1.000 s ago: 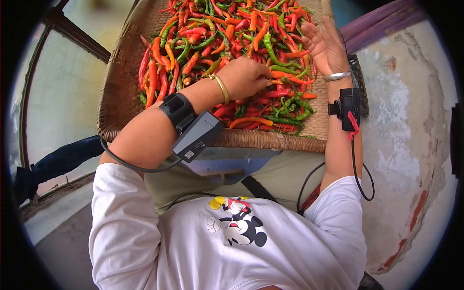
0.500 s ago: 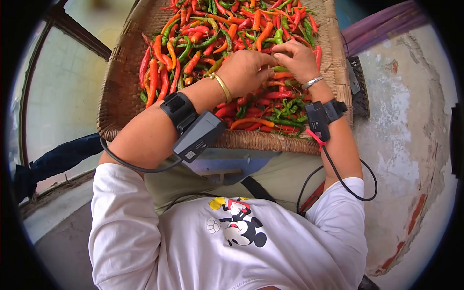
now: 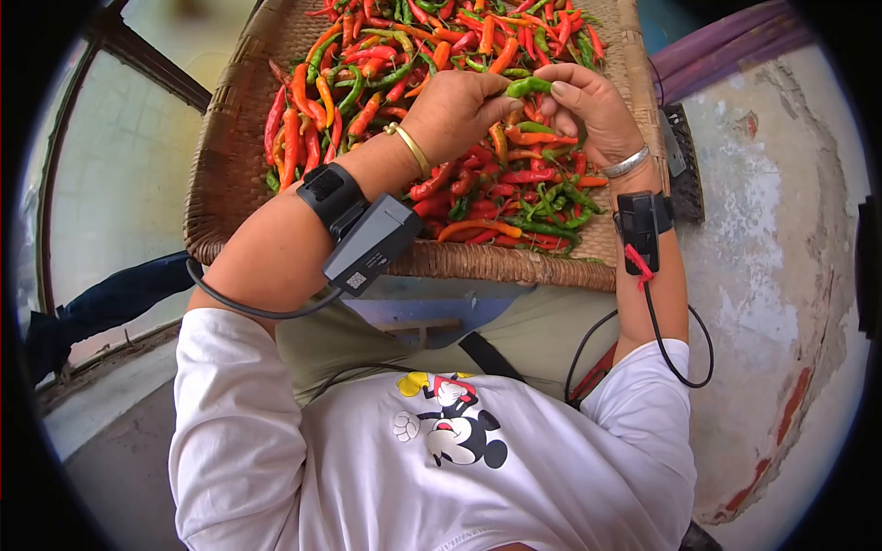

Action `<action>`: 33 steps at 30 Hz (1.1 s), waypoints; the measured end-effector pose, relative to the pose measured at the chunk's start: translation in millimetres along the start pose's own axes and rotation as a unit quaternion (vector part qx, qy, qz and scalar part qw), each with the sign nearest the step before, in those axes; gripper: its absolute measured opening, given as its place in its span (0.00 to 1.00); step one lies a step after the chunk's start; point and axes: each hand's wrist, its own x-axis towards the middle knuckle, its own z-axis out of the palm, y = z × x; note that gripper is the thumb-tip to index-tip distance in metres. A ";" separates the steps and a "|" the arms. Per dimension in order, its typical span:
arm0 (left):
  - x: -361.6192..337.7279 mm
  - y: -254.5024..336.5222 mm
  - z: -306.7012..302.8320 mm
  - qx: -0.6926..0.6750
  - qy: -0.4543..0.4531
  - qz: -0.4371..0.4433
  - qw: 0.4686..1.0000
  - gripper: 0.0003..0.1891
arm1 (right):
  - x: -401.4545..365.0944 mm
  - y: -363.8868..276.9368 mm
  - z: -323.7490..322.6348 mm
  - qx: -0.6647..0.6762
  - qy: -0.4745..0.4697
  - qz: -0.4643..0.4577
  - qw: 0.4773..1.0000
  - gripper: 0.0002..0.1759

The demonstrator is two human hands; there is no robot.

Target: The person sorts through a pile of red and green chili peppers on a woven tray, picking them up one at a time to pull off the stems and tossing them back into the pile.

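Between my two hands a green chili pepper is stretched sideways above the pile. My left hand, closed in a pinch, grips its left end. The thumb and forefinger of my right hand pinch its right end, while the other fingers curl below. Underneath, red, orange and green chilies fill much of a shallow woven basket. A small heap of green stems and peppers lies near the basket's front right, below my right hand.
The basket rests above my lap. Grey devices are strapped to my left forearm and right wrist, with black cables hanging from them. A framed glass pane stands at left, a worn wall at right.
My hands have moved apart slightly, the right one shifting right and turning open toward me. The green chili, mostly hidden before, now shows between them.
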 end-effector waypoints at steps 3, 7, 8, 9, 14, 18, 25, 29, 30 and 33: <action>-0.1 1.1 -0.9 -0.017 -0.026 -0.021 0.999 0.10 | 2.1 1.1 1.1 -0.185 0.023 0.003 0.983 0.12; -0.6 2.5 0.6 -0.121 -0.021 -0.064 0.990 0.14 | 1.1 3.9 -10.6 -0.276 -0.052 0.066 0.957 0.12; -0.6 4.5 0.0 -0.137 -0.038 -0.082 0.986 0.15 | 1.0 4.1 -12.4 -0.306 -0.084 0.070 0.946 0.12; -1.3 5.6 1.1 -0.137 -0.037 -0.082 0.986 0.15 | -0.8 0.6 -9.1 -0.307 -0.084 0.070 0.945 0.12; -2.5 13.6 0.9 -0.192 -0.052 -0.125 0.972 0.17 | -7.7 -9.3 -8.6 -0.136 -0.097 0.161 0.973 0.14; -0.2 -2.4 7.6 -0.211 0.045 -0.106 0.971 0.16 | -1.5 -7.8 -38.5 -0.127 -0.119 0.186 0.967 0.14; -2.4 8.4 3.7 -0.185 0.020 -0.154 0.971 0.15 | 6.1 -10.9 -44.6 0.103 0.241 -0.034 0.964 0.24; -4.4 2.6 8.3 -0.109 -0.024 -0.091 0.990 0.13 | 5.9 0.3 -43.5 -0.209 0.137 0.111 0.962 0.21; -4.5 4.2 7.7 -0.109 -0.025 -0.091 0.990 0.13 | 5.0 -4.6 -27.4 -0.316 0.077 0.140 0.935 0.20; -5.3 7.1 6.0 -0.107 -0.016 -0.093 0.990 0.12 | 0.3 4.2 -18.1 -0.419 0.011 0.128 0.899 0.17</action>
